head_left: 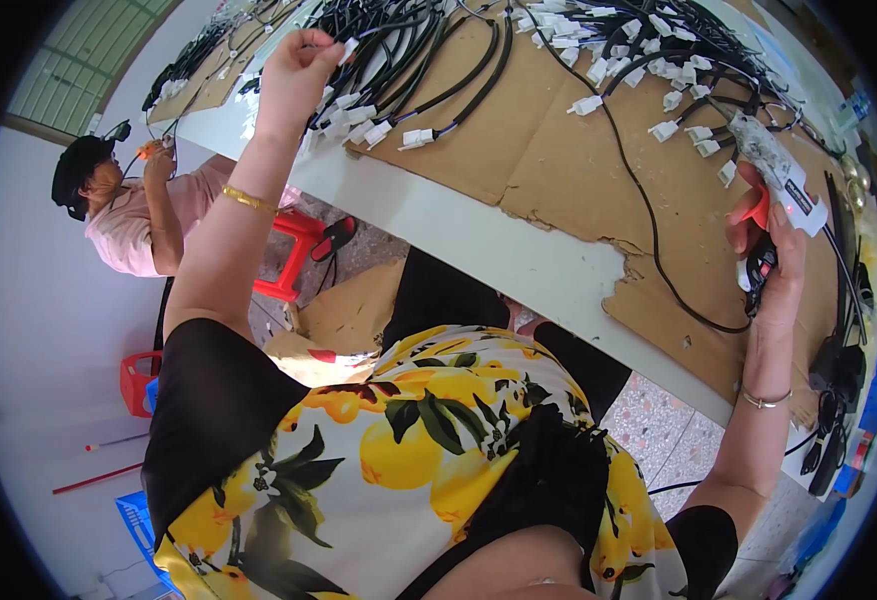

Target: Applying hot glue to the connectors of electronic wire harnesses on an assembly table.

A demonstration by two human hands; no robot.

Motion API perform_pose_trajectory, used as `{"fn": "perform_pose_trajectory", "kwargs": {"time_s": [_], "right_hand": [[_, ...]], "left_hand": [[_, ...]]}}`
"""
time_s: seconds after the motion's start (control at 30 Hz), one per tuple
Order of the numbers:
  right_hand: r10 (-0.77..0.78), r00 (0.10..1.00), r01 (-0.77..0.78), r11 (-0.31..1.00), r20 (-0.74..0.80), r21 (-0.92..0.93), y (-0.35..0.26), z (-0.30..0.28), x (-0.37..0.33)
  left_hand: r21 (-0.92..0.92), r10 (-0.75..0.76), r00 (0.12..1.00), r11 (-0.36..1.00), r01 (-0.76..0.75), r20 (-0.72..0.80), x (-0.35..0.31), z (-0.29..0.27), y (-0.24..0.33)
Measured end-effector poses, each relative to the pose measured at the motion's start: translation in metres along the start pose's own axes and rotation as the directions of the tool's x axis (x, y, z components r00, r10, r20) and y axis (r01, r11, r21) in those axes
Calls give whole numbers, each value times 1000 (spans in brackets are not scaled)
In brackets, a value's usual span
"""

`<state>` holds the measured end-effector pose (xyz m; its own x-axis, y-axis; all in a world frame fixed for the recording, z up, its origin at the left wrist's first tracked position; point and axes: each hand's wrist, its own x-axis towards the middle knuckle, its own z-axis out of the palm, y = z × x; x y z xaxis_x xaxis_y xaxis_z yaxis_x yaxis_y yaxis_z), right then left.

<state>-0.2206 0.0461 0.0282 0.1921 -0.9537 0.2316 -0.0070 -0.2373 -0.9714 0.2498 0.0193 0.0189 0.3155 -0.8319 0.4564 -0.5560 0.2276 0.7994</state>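
Note:
My left hand point(298, 70) reaches far across the table and pinches a white plug point(346, 48) on one of the black cables in a thick bundle point(413, 55). My right hand point(763, 255) grips a glue gun point(780, 175) with a red trigger and a whitish, smeared barrel, its black cord point(658, 240) looping over the cardboard sheet point(558, 160). Many more white-plugged black cables point(658, 70) lie spread ahead of the gun.
The cardboard lies on a white table point(478, 235) with a torn front edge. A person point(128, 210) in a pink top works on cables at the left end, near a red stool point(293, 255). Black tools and cords point(838, 370) crowd the right edge.

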Motion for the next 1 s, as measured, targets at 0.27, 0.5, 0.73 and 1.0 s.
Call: {"fn": "perform_pose_trajectory", "kwargs": {"time_s": [0.27, 0.5, 0.73, 1.0], "right_hand": [[1, 1000, -2, 999, -18, -41, 7, 1, 0], [21, 1000, -21, 999, -4, -36, 6, 0, 0], [35, 999, -35, 998, -4, -61, 3, 3, 2], [43, 999, -43, 995, -4, -92, 1, 1, 2]], "left_hand": [[-77, -56, 998, 996, 55, -12, -30, -3, -30], [-97, -63, 996, 994, 57, -57, -40, 1, -16], [-534, -187, 971, 811, 237, 146, -43, 21, 44], [-679, -145, 989, 727, 101, -8, 76, 50, 80]]}}
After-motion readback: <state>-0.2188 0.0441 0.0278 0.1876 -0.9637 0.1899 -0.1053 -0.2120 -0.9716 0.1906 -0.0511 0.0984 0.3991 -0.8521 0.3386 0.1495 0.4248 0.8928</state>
